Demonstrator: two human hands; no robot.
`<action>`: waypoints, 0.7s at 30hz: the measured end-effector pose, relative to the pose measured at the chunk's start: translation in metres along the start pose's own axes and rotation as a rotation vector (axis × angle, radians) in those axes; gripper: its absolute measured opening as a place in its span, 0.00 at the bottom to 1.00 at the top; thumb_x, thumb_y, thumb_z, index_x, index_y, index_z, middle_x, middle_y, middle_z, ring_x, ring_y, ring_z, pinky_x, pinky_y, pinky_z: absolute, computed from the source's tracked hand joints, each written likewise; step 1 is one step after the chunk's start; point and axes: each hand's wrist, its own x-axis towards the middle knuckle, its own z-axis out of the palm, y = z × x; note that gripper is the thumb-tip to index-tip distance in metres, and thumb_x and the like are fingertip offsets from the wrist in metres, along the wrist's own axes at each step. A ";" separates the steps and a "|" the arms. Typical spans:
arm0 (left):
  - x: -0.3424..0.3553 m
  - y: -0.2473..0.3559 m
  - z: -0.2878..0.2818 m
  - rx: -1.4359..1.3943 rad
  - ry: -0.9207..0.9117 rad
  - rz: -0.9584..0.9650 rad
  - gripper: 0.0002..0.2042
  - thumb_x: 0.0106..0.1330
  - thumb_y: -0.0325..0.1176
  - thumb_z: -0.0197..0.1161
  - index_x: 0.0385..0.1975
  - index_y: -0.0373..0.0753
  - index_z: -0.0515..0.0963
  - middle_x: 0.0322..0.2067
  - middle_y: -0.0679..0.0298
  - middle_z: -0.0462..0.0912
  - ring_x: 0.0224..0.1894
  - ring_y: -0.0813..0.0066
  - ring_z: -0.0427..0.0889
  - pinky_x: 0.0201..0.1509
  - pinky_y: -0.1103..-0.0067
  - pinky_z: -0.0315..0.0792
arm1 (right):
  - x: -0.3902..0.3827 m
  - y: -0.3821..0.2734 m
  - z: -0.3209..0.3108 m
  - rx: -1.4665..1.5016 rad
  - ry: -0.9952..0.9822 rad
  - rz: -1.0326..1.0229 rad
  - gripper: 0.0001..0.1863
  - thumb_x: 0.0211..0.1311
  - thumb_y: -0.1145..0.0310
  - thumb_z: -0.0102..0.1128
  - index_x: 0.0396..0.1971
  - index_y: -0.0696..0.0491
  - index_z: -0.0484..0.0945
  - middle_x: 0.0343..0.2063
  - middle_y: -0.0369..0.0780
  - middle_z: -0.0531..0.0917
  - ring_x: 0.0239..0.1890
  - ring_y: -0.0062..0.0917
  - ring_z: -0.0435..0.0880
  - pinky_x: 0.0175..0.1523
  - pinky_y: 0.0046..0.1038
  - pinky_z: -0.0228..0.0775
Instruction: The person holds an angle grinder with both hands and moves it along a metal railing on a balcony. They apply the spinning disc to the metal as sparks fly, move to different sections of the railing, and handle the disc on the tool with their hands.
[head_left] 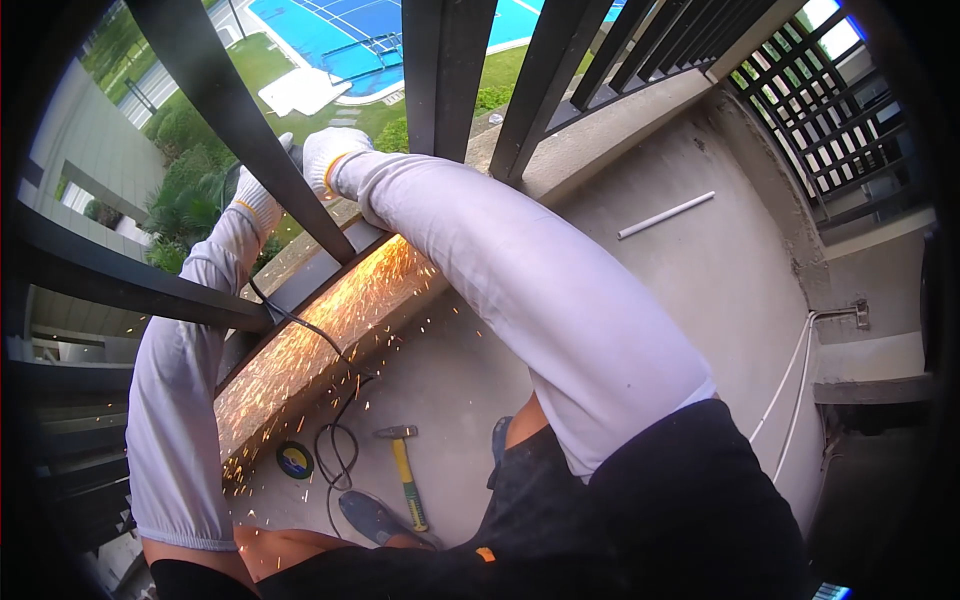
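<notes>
Both hands are covered by white gloves and are held at the railing (236,100), which stands in front of the person along a ledge (620,130). The left hand (258,195) is placed beyond one slanted bar, by which it is partly hidden; whether it is closed on something cannot be told. The right hand (330,155) is placed just to the right of the same bar, with bent fingers; what is gripped by it, if anything, cannot be seen. Bright orange sparks (330,335) are thrown along the ledge below the bottom rail (300,283). A black cable (296,319) is hung over the rail and is looped on the floor (730,290). There, a hammer (405,470) is seen between a round disc (295,459) and the right leg, near a shoe (372,515). Farther right, a white pipe (667,215) is laid.
</notes>
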 end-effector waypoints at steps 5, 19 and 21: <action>-0.010 -0.009 0.024 -0.027 -0.169 -0.197 0.16 0.83 0.43 0.62 0.50 0.33 0.85 0.42 0.54 0.93 0.40 0.58 0.92 0.53 0.64 0.87 | -0.013 0.013 0.000 0.022 -0.070 0.053 0.24 0.57 0.57 0.71 0.51 0.54 0.93 0.52 0.48 0.93 0.58 0.41 0.93 0.61 0.41 0.84; -0.010 0.003 0.014 -0.039 -0.194 -0.180 0.17 0.85 0.40 0.60 0.55 0.30 0.84 0.49 0.51 0.93 0.49 0.56 0.92 0.62 0.61 0.85 | -0.007 0.008 0.001 0.022 -0.029 0.012 0.21 0.61 0.58 0.69 0.49 0.54 0.93 0.52 0.49 0.93 0.57 0.43 0.93 0.61 0.42 0.84; -0.014 0.002 0.015 -0.036 -0.212 -0.151 0.17 0.84 0.40 0.60 0.56 0.29 0.83 0.50 0.50 0.92 0.50 0.54 0.92 0.63 0.60 0.84 | -0.007 0.008 0.001 0.026 -0.013 0.004 0.22 0.61 0.58 0.69 0.49 0.55 0.93 0.52 0.50 0.93 0.57 0.43 0.93 0.61 0.42 0.84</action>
